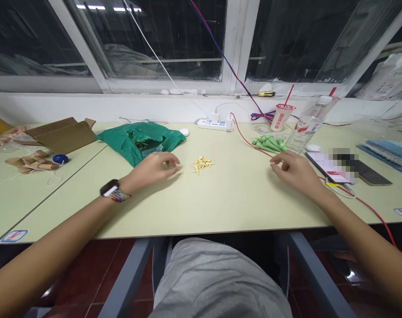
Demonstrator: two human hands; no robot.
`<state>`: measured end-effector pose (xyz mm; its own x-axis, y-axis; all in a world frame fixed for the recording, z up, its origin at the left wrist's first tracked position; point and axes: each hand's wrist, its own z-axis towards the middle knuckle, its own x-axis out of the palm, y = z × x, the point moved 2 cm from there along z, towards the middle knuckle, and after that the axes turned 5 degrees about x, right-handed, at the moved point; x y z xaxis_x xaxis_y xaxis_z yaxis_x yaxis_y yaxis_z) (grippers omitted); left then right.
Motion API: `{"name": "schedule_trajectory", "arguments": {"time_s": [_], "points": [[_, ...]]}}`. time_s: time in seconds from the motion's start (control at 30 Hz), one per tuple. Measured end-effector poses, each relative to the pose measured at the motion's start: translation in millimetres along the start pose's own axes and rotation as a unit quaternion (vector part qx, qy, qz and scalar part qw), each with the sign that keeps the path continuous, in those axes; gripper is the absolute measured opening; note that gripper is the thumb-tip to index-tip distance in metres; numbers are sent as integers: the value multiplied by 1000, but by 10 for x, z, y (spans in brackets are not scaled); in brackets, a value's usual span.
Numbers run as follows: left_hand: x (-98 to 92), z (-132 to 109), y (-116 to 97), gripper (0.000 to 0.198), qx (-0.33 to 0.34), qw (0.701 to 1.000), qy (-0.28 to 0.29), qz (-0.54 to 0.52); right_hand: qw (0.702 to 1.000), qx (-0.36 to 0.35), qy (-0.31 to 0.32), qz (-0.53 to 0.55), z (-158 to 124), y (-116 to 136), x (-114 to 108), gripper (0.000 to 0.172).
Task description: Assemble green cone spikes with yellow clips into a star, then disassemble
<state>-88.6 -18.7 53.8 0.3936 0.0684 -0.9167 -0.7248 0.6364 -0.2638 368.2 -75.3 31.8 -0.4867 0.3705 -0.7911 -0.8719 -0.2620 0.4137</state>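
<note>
Across the middle of the worktop (221,207), a small heap of yellow pieces (203,164) is lying just right of the left hand (153,170), whose grip is curving loosely, released and holding nothing. Farther right, the right hand (295,172) is also curling with its grip released, near some green pieces (269,143). On the far left, a green bag (118,139) is sitting.
</note>
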Motion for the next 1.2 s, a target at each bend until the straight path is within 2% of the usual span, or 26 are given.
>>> {"name": "schedule_trajectory", "arguments": {"time_s": [0.07,0.13,0.23,0.33,0.43,0.6,0.7,0.8,0.9,1.03,1.1,1.2], "points": [[105,129,-214,36,1,999,19,32,1000,-13,-5,22,159,194,78,15],[212,228,-393,42,-26,997,14,70,998,-26,-7,49,330,383,174,14],[344,301,-562,44,-51,994,13,100,995,-40,-2,90,559,611,333,13],[391,295,-608,28,-57,992,16,115,992,-38,8,123,692,741,493,11],[352,242,-583,15,-70,991,39,106,987,-46,20,155,703,799,631,11],[194,201,-562,17,-47,994,62,77,968,-80,88,221,590,941,787,11],[143,291,-648,25,30,998,50,-11,933,-51,172,311,551,1089,869,18],[176,446,-772,31,101,990,-10,-95,878,3,223,424,551,1186,922,32],[297,584,-847,31,102,975,-78,-179,847,41,206,489,570,1157,902,41],[483,632,-878,32,75,947,-114,-289,816,69,206,536,559,1044,825,44],[533,601,-884,31,88,941,-127,-303,799,75,209,560,537,1024,798,43],[554,536,-885,28,119,944,-151,-268,782,79,219,578,497,1043,800,42]]}}
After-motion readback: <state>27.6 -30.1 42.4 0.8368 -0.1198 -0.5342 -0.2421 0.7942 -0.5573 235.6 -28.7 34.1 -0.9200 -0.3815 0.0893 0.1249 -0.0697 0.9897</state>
